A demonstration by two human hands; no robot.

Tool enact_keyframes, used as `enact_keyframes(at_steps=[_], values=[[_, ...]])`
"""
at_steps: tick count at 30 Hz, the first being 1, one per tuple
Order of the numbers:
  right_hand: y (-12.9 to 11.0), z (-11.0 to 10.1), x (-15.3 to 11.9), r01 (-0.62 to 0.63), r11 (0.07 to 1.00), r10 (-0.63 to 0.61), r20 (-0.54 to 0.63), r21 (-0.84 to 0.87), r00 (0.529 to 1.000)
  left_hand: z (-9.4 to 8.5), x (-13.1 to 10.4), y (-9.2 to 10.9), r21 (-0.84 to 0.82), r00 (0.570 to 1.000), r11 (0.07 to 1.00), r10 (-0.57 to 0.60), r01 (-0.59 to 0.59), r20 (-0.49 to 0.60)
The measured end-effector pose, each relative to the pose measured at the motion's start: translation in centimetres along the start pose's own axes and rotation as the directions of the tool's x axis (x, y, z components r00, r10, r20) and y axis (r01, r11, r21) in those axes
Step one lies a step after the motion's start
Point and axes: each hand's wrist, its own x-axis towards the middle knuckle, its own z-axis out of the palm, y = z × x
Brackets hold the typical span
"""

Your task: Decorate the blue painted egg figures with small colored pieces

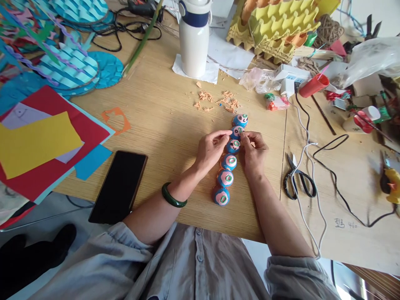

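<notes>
A strip of blue-painted domes (225,178), which looks cut from an egg carton, runs away from me on the wooden table. Each dome bears a pink patch with a small green ring; the three farthest also have black marks. At the left side of the second-farthest dome (236,132), my left hand (211,152) has its index finger and thumb close together, their tips against it. My right hand (254,152) pinches at the right side of the same dome, beside its green ring. Whatever lies between those right fingertips is hidden. A dark green bangle (174,196) circles my left wrist.
Black-handled scissors (299,177) and cables lie right of my arm. A phone (118,185) and coloured paper (46,141) are at left. Beyond the strip are orange scraps (229,102), a white bottle (194,46) and yellow egg cartons (278,25).
</notes>
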Motion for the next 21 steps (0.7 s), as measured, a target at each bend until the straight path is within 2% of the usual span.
enact_keyframes(at_steps=[3, 18, 21], values=[[-0.4, 0.4, -0.2, 0.047, 0.999, -0.048, -0.124, -0.007, 0.991, 0.1, 0.1, -0.3, 0.021, 1.0, 1.0, -0.016, 0.016, 0.011], [0.1, 1.2, 0.2, 0.058, 0.998, -0.063, -0.172, -0.032, 0.983, 0.3, -0.1, -0.5, 0.098, 0.998, 0.995, -0.029, 0.023, 0.064], [0.2, 1.0, 0.3, 0.049, 0.998, -0.052, -0.149, -0.025, 0.988, 0.3, 0.0, -0.6, 0.102, 0.998, 0.995, -0.028, 0.022, 0.058]])
